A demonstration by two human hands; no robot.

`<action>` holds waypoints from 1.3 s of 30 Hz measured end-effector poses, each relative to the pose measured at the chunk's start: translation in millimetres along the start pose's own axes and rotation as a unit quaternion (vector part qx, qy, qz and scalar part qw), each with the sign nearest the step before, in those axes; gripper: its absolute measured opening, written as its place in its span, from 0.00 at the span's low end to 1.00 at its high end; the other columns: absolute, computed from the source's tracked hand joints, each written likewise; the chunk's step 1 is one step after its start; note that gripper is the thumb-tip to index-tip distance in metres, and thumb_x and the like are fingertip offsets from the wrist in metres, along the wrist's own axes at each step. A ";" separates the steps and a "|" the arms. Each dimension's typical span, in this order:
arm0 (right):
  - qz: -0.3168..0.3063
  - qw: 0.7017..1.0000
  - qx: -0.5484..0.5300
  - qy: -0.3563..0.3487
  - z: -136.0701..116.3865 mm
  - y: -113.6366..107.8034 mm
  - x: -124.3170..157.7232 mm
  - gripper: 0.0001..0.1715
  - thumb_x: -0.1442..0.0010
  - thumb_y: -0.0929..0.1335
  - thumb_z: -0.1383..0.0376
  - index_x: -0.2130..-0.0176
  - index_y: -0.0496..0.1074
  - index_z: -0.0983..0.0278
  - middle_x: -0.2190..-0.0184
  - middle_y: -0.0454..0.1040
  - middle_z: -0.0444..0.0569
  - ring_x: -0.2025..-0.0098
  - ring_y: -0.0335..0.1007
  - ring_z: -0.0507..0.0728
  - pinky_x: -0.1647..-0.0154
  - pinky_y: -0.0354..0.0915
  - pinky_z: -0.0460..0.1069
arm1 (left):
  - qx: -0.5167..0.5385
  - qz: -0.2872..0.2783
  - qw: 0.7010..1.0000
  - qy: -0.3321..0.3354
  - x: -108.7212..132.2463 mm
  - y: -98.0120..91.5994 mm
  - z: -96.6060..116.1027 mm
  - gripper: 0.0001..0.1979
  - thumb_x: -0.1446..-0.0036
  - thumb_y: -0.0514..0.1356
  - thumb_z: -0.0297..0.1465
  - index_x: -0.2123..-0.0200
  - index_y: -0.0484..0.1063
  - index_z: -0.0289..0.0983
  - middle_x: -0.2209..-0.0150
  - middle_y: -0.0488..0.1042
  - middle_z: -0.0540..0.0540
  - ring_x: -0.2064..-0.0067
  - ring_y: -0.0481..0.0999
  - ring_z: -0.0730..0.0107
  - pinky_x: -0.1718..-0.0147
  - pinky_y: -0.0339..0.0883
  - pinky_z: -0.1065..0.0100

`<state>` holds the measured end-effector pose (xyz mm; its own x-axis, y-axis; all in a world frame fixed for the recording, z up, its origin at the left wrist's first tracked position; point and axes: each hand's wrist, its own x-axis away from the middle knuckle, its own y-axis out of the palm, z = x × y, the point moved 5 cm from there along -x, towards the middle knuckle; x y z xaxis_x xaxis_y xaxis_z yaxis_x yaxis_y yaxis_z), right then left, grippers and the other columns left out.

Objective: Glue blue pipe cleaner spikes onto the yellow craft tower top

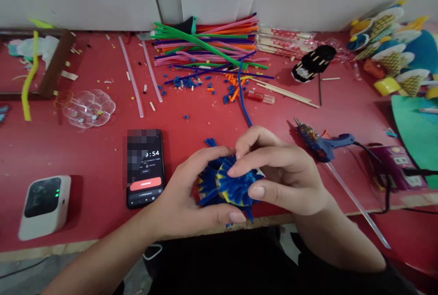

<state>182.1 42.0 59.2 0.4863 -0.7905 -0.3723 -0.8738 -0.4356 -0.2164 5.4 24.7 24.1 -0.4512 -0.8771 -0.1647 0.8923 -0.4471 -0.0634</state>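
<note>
Blue-and-yellow craft piece (237,183) sits between left hand (188,192) and right hand (290,176). I log the left gripping it — thumb near, forefinger along the far side. Right bends over its top, touching; whether it pinches, I cannot tell. Phone (147,172) just left of the left hand — glue gun (321,146) beyond the right.

There are two hands (190,192) (294,178), one blue craft (236,188) and one phone (145,169).
</note>
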 end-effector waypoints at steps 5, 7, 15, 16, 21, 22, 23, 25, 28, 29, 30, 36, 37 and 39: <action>0.007 1.000 -0.023 0.006 3.0 2.1 0.7 0.10 0.33 0.74 0.58 0.55 0.82 0.60 0.59 0.71 0.47 0.60 0.72 0.51 0.61 0.75 0.47 | 0.015 -0.029 0.999 -0.003 0.5 1.4 3.0 0.30 0.41 0.72 0.39 0.37 0.68 0.47 0.43 0.79 0.42 0.49 0.82 0.55 0.52 0.79 0.58; 0.006 1.000 -0.027 0.002 3.9 3.6 0.7 0.10 0.34 0.74 0.57 0.56 0.82 0.60 0.59 0.70 0.47 0.60 0.71 0.50 0.63 0.74 0.46 | 0.007 -0.029 1.000 -0.002 -0.6 1.5 3.9 0.30 0.42 0.72 0.38 0.39 0.69 0.46 0.47 0.80 0.43 0.52 0.83 0.57 0.54 0.79 0.60; 0.006 0.999 -0.040 -0.007 3.6 8.1 -0.4 0.09 0.34 0.75 0.59 0.56 0.81 0.62 0.59 0.70 0.46 0.57 0.72 0.50 0.55 0.74 0.46 | -0.023 -0.025 0.999 0.003 -2.2 2.1 2.4 0.30 0.44 0.73 0.39 0.41 0.69 0.45 0.50 0.79 0.45 0.55 0.82 0.62 0.58 0.78 0.64; 0.005 0.999 -0.037 -0.008 3.2 8.0 -0.3 0.09 0.34 0.75 0.60 0.56 0.81 0.62 0.59 0.70 0.46 0.57 0.72 0.49 0.55 0.74 0.46 | -0.023 -0.025 0.999 0.004 -2.1 2.1 2.4 0.30 0.45 0.73 0.39 0.41 0.69 0.46 0.50 0.79 0.45 0.55 0.82 0.62 0.58 0.78 0.64; 0.025 0.999 0.002 -0.027 0.5 7.0 2.2 0.14 0.36 0.75 0.62 0.51 0.80 0.63 0.56 0.71 0.48 0.56 0.73 0.52 0.57 0.75 0.47 | -0.024 -0.012 1.000 0.008 -0.4 1.5 1.4 0.30 0.43 0.73 0.38 0.39 0.67 0.46 0.47 0.78 0.44 0.51 0.82 0.59 0.53 0.78 0.62; 0.038 0.998 0.016 -0.036 -0.1 7.0 2.9 0.16 0.37 0.75 0.63 0.49 0.79 0.63 0.55 0.72 0.49 0.55 0.74 0.53 0.57 0.75 0.48 | -0.037 0.002 0.999 0.007 0.4 0.3 0.5 0.31 0.42 0.73 0.39 0.38 0.67 0.46 0.46 0.78 0.44 0.49 0.81 0.58 0.51 0.78 0.61; 0.052 0.997 0.033 -0.047 -0.7 7.2 3.6 0.19 0.38 0.75 0.64 0.48 0.78 0.64 0.54 0.73 0.51 0.54 0.74 0.54 0.57 0.75 0.49 | -0.055 0.018 0.998 0.008 1.2 -1.1 -0.2 0.32 0.43 0.73 0.40 0.38 0.67 0.47 0.44 0.77 0.43 0.46 0.80 0.56 0.49 0.77 0.59; 0.084 0.992 0.065 -0.073 -2.6 8.5 4.7 0.22 0.40 0.76 0.67 0.46 0.77 0.64 0.53 0.76 0.52 0.53 0.76 0.56 0.54 0.75 0.52 | -0.094 0.043 0.995 0.016 2.7 -3.5 -1.1 0.35 0.44 0.74 0.41 0.36 0.67 0.47 0.42 0.75 0.42 0.44 0.79 0.53 0.46 0.75 0.57; 0.127 0.980 0.104 -0.109 -5.2 12.1 5.6 0.20 0.42 0.75 0.69 0.49 0.77 0.64 0.56 0.80 0.53 0.53 0.79 0.59 0.50 0.76 0.57 | -0.139 0.061 0.987 0.052 2.9 -5.1 1.1 0.39 0.44 0.75 0.41 0.33 0.64 0.48 0.41 0.74 0.42 0.43 0.78 0.54 0.45 0.75 0.57; 0.142 0.976 0.113 -0.118 -6.0 13.2 6.0 0.18 0.43 0.75 0.70 0.51 0.77 0.64 0.57 0.81 0.53 0.54 0.79 0.59 0.50 0.76 0.57 | -0.153 0.063 0.984 0.069 2.3 -5.2 2.7 0.39 0.44 0.74 0.41 0.33 0.64 0.48 0.41 0.75 0.42 0.44 0.79 0.55 0.45 0.75 0.57; 0.155 0.972 0.122 -0.125 -6.6 14.1 6.4 0.17 0.43 0.75 0.70 0.53 0.77 0.64 0.58 0.82 0.53 0.55 0.80 0.59 0.51 0.76 0.57 | -0.168 0.065 0.980 0.086 1.6 -5.1 4.6 0.39 0.43 0.74 0.41 0.32 0.64 0.48 0.42 0.75 0.43 0.44 0.79 0.56 0.45 0.76 0.58; 0.187 0.963 0.145 -0.131 -7.0 17.1 9.4 0.15 0.45 0.74 0.73 0.56 0.75 0.63 0.60 0.83 0.54 0.56 0.82 0.60 0.51 0.77 0.58 | -0.225 0.058 0.964 0.132 -1.0 -3.1 9.7 0.32 0.36 0.67 0.45 0.33 0.64 0.47 0.45 0.76 0.42 0.45 0.78 0.58 0.47 0.76 0.59; 0.186 0.963 0.146 -0.127 -6.8 17.1 9.7 0.15 0.44 0.73 0.73 0.56 0.75 0.63 0.60 0.83 0.53 0.56 0.82 0.60 0.51 0.77 0.58 | -0.225 0.059 0.963 0.134 -0.7 -3.3 9.5 0.32 0.35 0.67 0.45 0.33 0.64 0.46 0.45 0.76 0.42 0.45 0.78 0.58 0.47 0.76 0.59; 0.185 0.964 0.146 -0.123 -7.0 16.8 9.9 0.15 0.44 0.73 0.73 0.56 0.74 0.62 0.60 0.83 0.53 0.56 0.82 0.60 0.52 0.77 0.59 | -0.222 0.059 0.964 0.136 0.1 -3.8 8.4 0.32 0.36 0.67 0.45 0.33 0.64 0.46 0.45 0.76 0.42 0.45 0.77 0.58 0.47 0.76 0.59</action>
<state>172.2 23.9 58.1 0.1610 -0.7268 -0.6678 -0.9655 0.0245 -0.2594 1.9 24.9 32.6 -0.3779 -0.8117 -0.4453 0.8845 -0.1743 -0.4328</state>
